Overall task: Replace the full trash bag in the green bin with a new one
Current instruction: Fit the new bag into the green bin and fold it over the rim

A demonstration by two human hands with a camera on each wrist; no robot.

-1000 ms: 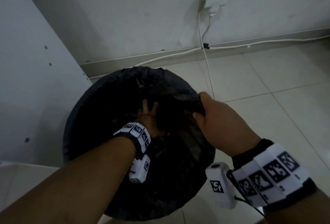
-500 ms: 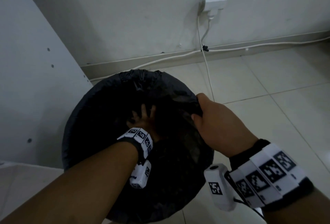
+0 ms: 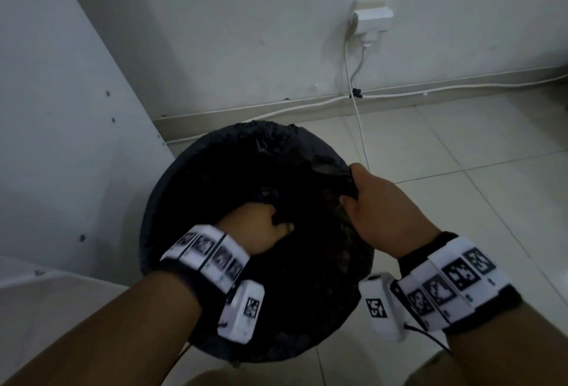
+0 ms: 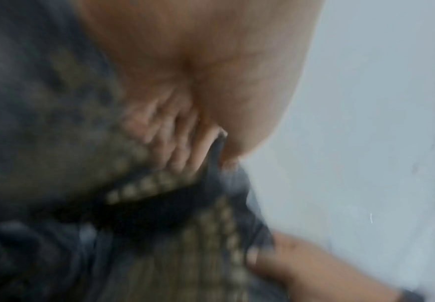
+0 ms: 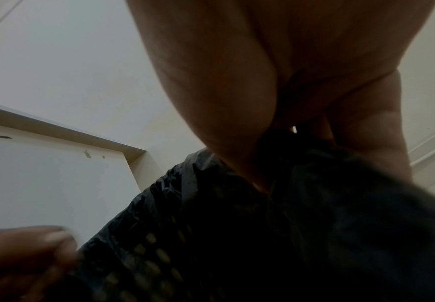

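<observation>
Trash bag: black trash bag (image 3: 215,176) lines the round bin, centre of the head frame.
Left hand: left hand (image 3: 256,229) pinches bunched plastic mid-bin.
Right hand: right hand (image 3: 381,210) clenches the bag's right edge.
Socket: wall socket (image 3: 370,18), upper right.

Bin (image 3: 159,232) hemmed: white panel (image 3: 61,139) close on left, wall (image 3: 246,32) just behind; trailing cable (image 3: 359,130) behind-right. Open floor (image 3: 461,186) right of bin.
</observation>
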